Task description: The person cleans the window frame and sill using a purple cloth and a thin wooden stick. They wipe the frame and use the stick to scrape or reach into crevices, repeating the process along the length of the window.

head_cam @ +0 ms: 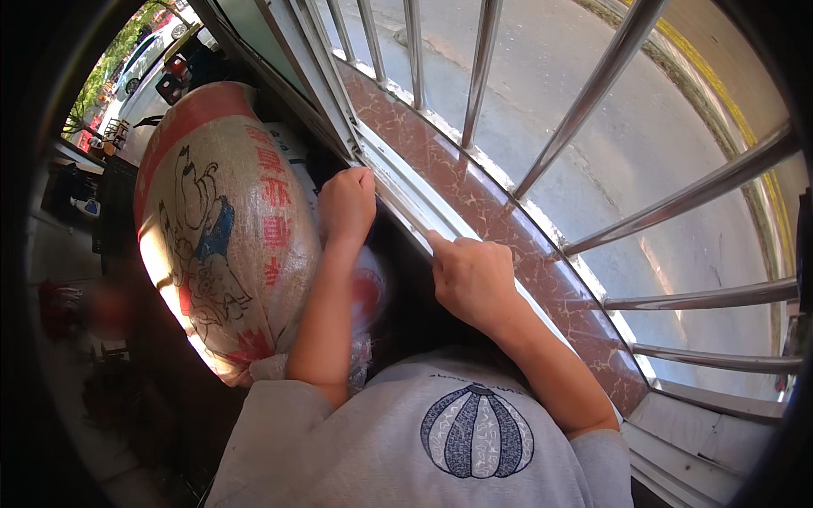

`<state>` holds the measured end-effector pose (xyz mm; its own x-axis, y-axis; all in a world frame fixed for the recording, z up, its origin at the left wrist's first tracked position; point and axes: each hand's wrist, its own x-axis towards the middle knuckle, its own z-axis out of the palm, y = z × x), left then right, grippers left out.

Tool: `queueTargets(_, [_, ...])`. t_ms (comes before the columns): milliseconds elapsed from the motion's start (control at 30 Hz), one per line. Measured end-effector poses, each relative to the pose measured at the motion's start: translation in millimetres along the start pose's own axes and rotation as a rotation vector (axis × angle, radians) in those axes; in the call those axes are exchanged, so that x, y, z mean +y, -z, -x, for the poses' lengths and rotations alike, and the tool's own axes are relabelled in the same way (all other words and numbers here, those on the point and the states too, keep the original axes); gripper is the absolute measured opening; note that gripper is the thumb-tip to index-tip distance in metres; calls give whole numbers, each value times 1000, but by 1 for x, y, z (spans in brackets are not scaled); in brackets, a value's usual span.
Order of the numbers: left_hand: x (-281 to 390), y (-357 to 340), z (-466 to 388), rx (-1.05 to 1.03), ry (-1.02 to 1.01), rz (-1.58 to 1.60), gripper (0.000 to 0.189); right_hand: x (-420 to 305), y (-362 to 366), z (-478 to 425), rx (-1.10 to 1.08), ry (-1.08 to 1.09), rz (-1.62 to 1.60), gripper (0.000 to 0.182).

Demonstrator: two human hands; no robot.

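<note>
My left hand [348, 206] is curled into a fist beside the inner edge of the window track, just below the foot of the sliding window frame [317, 82]. Its palm and fingertips are turned away, so anything inside is hidden. To the right, my right hand [473, 279] rests at the white window track [413, 184]. Its index finger is stretched along the track's inner edge and the other fingers are curled under. Whether it holds something thin cannot be told. A large woven plastic sack [228, 228] with red print and a drawing stands left of my left forearm.
Beyond the track runs a reddish-brown marble sill [444, 146] with upright metal bars [479, 76] along its outer edge. Pavement [635, 190] lies outside. Clear plastic wrapping [361, 355] is by my left elbow. Parked cars [143, 60] show at the upper left.
</note>
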<state>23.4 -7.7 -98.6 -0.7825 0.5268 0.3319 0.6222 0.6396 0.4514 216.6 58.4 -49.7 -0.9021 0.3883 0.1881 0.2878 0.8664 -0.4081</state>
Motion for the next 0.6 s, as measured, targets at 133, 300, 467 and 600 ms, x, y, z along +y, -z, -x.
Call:
queueTargets(133, [-5,-9,-1,69,-3,26,23,6,-2,5,92,30,-38,23])
queueTargets(300, [0,-6,8,70,-9,78,21,14,-3,15,199,89,-96,4])
queueTargets(467, [9,-2,24,73,-66,131,18,13,16,32,144,79,-85,8])
queueTargets(600, [26,1,58,182,-149,318,16,11,61,51,-16,90,-8,13])
